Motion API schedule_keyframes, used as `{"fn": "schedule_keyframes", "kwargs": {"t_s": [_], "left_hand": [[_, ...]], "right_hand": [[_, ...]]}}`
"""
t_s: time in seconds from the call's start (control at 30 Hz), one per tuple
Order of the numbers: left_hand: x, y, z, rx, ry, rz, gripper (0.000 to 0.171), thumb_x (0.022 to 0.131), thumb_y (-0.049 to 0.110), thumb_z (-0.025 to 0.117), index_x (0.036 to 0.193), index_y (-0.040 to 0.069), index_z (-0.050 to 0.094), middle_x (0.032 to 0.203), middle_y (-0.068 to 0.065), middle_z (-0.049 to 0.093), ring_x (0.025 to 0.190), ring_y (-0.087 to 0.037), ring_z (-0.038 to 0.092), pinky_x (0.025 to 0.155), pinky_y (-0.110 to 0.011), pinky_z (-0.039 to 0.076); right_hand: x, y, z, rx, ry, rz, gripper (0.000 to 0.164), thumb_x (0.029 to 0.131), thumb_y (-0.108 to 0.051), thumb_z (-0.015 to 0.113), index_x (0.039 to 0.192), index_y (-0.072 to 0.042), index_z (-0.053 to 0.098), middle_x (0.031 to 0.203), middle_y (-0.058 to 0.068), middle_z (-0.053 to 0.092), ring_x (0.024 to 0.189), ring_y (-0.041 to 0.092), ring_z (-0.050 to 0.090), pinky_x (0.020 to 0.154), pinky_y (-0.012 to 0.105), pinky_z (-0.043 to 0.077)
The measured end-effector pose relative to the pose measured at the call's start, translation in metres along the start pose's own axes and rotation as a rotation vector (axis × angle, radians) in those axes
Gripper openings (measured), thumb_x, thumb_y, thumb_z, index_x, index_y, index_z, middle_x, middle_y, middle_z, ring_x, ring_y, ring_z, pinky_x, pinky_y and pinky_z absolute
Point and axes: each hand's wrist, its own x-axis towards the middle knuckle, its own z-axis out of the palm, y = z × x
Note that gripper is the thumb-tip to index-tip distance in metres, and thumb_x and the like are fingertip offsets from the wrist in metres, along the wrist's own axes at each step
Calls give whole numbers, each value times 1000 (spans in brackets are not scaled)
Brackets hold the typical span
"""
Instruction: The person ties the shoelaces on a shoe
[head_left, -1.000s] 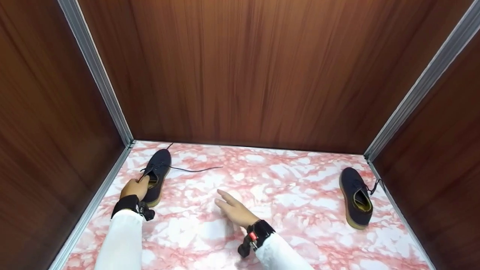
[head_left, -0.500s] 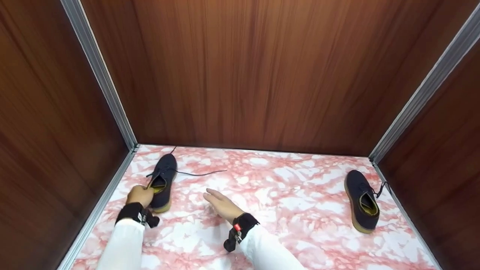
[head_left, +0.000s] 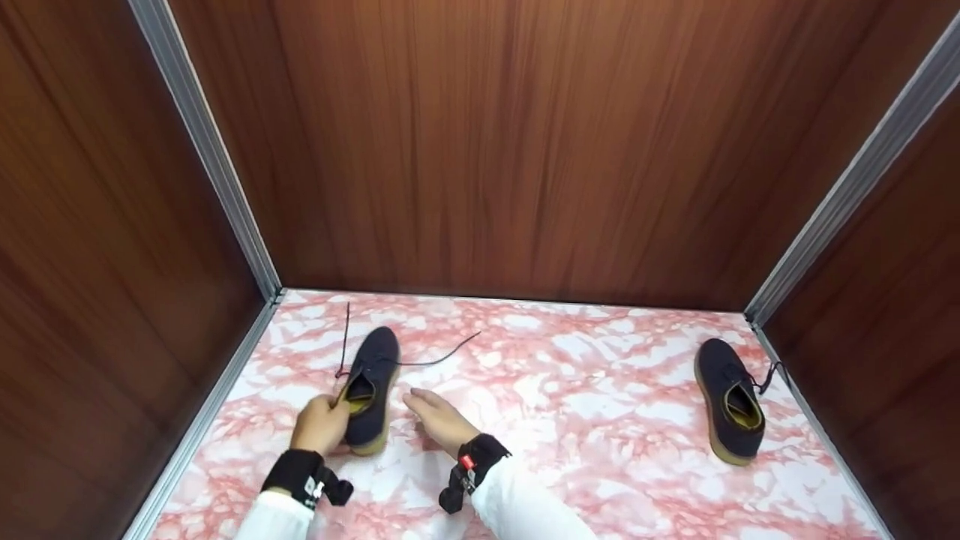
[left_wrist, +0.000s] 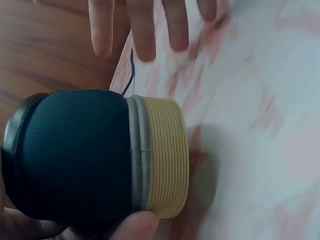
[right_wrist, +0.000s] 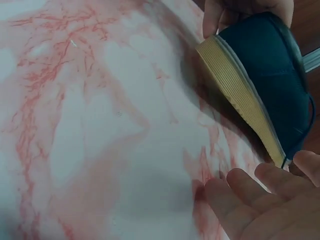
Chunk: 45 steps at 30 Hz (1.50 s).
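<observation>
In the head view, a dark navy lace-up shoe (head_left: 380, 351) with a yellowish sole and yellow lining is left of the middle, toe pointing away. My left hand (head_left: 321, 424) grips its left side by the opening. Loose laces trail from both sides of the shoe. Close to its right side, my right hand (head_left: 442, 422) has its fingers extended and holds nothing. In the left wrist view, the shoe heel (left_wrist: 75, 155) and ribbed sole appear near the surface. The right wrist view shows the shoe (right_wrist: 270, 75) from its side, fingertips of my right hand (right_wrist: 265, 205) near it.
Another matching navy shoe (head_left: 720, 367) rests near the right wall, its lace (head_left: 769, 379) reaching that wall. The red-and-white marbled surface (head_left: 570, 450) is bounded by brown wooden panels (head_left: 480, 150) at the back and sides, with metal strips (head_left: 247, 247) at the corners.
My left hand has brought the shoe rightward and nearer to me from the left wall, its laces dragging along. My right hand has shifted left, and the shoe is now close to it.
</observation>
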Motion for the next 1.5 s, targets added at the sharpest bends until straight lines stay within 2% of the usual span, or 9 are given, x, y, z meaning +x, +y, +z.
{"fn": "schedule_keyframes", "kwargs": {"t_s": [0.1, 0.2, 0.27, 0.37, 0.43, 0.67, 0.9, 1.23, 1.5], "left_hand": [[-10, 2, 11, 36, 10, 55, 36, 95, 25, 44, 114, 1, 62, 109, -23, 65, 85, -29, 66, 64, -42, 59], [-18, 6, 23, 110, 34, 131, 31, 93, 22, 47, 109, 2, 65, 105, -19, 69, 92, -30, 66, 78, -46, 55], [-22, 9, 31, 160, 50, 179, 29, 92, 21, 49, 106, 3, 67, 101, -16, 71, 95, -28, 66, 84, -45, 51], [-29, 15, 42, 161, 34, 199, 26, 91, 20, 51, 104, 3, 66, 96, -13, 71, 90, -27, 66, 81, -45, 52], [-34, 19, 49, 160, 22, 210, 24, 91, 20, 52, 102, 3, 66, 94, -12, 70, 87, -25, 65, 77, -42, 52], [-49, 33, 66, 165, -36, 249, 19, 91, 21, 53, 99, 7, 62, 90, -8, 67, 84, -21, 62, 75, -39, 50], [-60, 46, 90, 191, -92, 335, 19, 91, 23, 53, 98, 7, 61, 89, -8, 66, 82, -20, 62, 76, -40, 51], [-77, 64, 123, 190, -169, 473, 17, 91, 23, 52, 94, 8, 61, 87, -7, 66, 80, -18, 61, 72, -36, 50], [-91, 75, 151, 186, -233, 477, 17, 91, 29, 56, 92, 12, 59, 87, -3, 63, 80, -16, 58, 72, -35, 48]], "right_hand": [[-2, 3, 0, 15, 14, 19, 86, 87, -64, 56, 151, -12, 31, 104, 3, 58, 82, 17, 53, 62, 32, 45], [-5, 5, -2, 42, 15, 30, 87, 89, -60, 57, 152, -9, 27, 90, -1, 50, 71, 14, 46, 56, 29, 39], [-8, 7, -5, 48, 19, 30, 82, 90, -57, 56, 151, -9, 29, 96, 1, 58, 77, 15, 56, 60, 32, 46], [-12, 9, -9, 72, 29, 30, 75, 90, -54, 59, 146, -10, 37, 110, 8, 67, 87, 21, 68, 71, 39, 55], [-14, 10, -14, 77, 44, 35, 69, 89, -52, 62, 142, -11, 42, 107, 11, 70, 83, 21, 71, 75, 41, 57], [-26, 13, -39, 111, 43, 41, 73, 87, -43, 67, 141, -5, 37, 101, 17, 69, 76, 24, 72, 76, 43, 59], [-46, 23, -70, 169, 24, 23, 61, 89, -33, 66, 135, -3, 40, 96, 20, 71, 76, 26, 73, 76, 47, 59], [-80, 36, -116, 188, 9, 6, 65, 91, -28, 63, 140, 0, 32, 105, 23, 70, 83, 29, 73, 81, 51, 57], [-104, 52, -145, 146, 43, -7, 62, 91, -28, 62, 140, 0, 36, 107, 23, 68, 82, 29, 73, 79, 49, 58]]}}
